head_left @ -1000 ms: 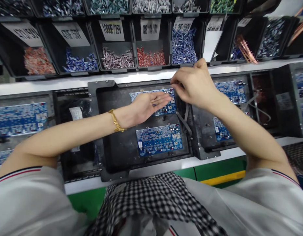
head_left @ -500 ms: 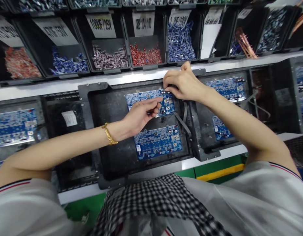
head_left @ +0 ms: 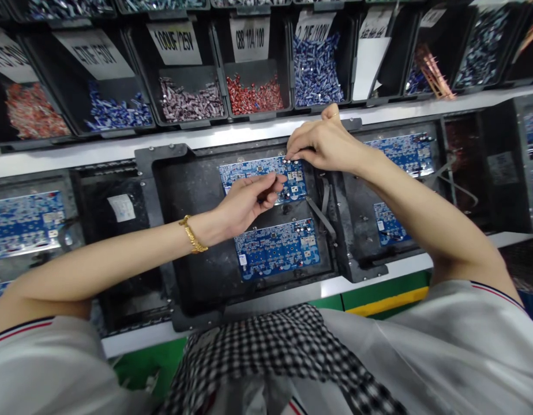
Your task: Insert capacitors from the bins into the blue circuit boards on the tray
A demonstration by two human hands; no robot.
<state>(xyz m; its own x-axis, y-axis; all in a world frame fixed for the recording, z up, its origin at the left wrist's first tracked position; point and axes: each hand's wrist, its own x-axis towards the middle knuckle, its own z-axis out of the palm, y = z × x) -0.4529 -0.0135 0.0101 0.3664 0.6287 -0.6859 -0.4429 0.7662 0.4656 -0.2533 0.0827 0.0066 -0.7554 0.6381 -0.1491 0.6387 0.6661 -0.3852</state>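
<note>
Two blue circuit boards lie one above the other in a black tray [head_left: 184,271]. Over the upper circuit board [head_left: 238,170] hovers my left hand [head_left: 249,202], its thumb and fingertips pressed together. Whatever it pinches is too small or hidden to name. My right hand [head_left: 321,144] reaches to the top right edge of the same board, thumb and forefinger closed in a pinch beside small dark components. What sits between those fingertips cannot be made out. The lower circuit board [head_left: 277,251], with a white label at its left, is touched by neither hand.
Black bins of small parts stand along the back, among them red parts [head_left: 253,95], blue parts [head_left: 318,69] and purplish parts [head_left: 191,99]. Neighbouring trays hold more boards, left [head_left: 24,222] and right [head_left: 400,153]. A grey strap [head_left: 322,218] lies at the tray's right side.
My left fingers have curled a little more, and the hand has shifted only slightly. My right hand keeps its pinch at the board's upper right edge. The view has moved slightly.
</note>
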